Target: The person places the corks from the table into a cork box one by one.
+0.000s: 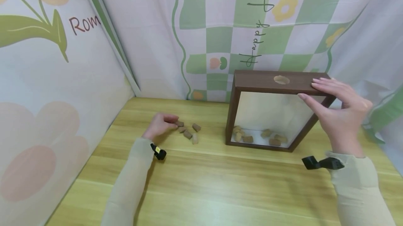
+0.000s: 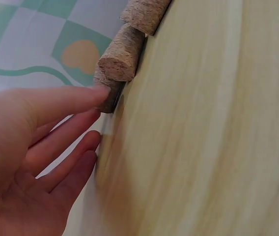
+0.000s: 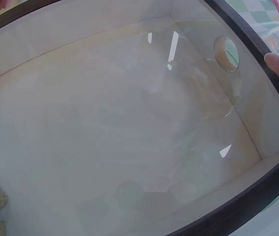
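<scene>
My left hand (image 1: 160, 125) is at the left end of a small group of corks on the table. Its thumb and forefinger pinch one dark cork (image 2: 111, 98), partly hidden behind the thumb. Close beside it lie other corks, including a speckled cork (image 2: 122, 54) and a pale cork (image 1: 195, 138). My right hand (image 1: 344, 108) holds the upper right corner of a dark brown shadow box (image 1: 231, 114), fingers across the top and thumb at the front edge. Through the box's clear front, several corks (image 1: 247, 139) show along the bottom.
A round hole (image 1: 281, 79) opens in the top of the box. The box stands upright on the wood-grain table (image 1: 201, 184), near the checked curtain (image 1: 217, 40) behind. A printed cloth wall (image 1: 63, 86) borders the table's left side.
</scene>
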Demonstrator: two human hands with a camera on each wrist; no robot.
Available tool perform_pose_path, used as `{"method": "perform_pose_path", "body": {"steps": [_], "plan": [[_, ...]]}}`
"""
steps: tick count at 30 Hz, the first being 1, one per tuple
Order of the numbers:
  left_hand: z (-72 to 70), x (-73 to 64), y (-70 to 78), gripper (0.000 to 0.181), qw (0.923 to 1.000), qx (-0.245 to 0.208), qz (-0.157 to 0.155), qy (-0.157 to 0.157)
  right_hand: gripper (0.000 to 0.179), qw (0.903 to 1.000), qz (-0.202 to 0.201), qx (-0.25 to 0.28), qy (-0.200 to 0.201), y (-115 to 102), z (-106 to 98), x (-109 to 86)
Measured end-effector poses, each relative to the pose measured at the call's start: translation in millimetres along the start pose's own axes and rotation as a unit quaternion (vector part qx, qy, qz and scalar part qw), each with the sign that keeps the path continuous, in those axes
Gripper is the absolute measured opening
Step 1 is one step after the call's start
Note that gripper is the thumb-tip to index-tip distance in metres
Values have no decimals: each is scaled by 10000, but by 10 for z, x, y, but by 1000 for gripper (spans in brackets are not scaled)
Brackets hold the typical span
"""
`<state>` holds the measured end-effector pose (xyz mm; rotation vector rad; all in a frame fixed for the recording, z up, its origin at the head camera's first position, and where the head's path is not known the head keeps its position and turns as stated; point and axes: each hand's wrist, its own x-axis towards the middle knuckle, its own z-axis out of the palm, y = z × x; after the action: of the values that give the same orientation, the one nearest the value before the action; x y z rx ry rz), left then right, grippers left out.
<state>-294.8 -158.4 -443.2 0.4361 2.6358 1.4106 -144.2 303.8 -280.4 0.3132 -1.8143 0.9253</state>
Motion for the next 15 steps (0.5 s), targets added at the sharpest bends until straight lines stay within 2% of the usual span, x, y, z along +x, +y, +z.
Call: {"method": "perform_pose_path", "body": {"steps": [15], "plan": [[21,9,27,29,9991,363,-217,82,34,10000,-8,-29,31,31,-1,10]]}}
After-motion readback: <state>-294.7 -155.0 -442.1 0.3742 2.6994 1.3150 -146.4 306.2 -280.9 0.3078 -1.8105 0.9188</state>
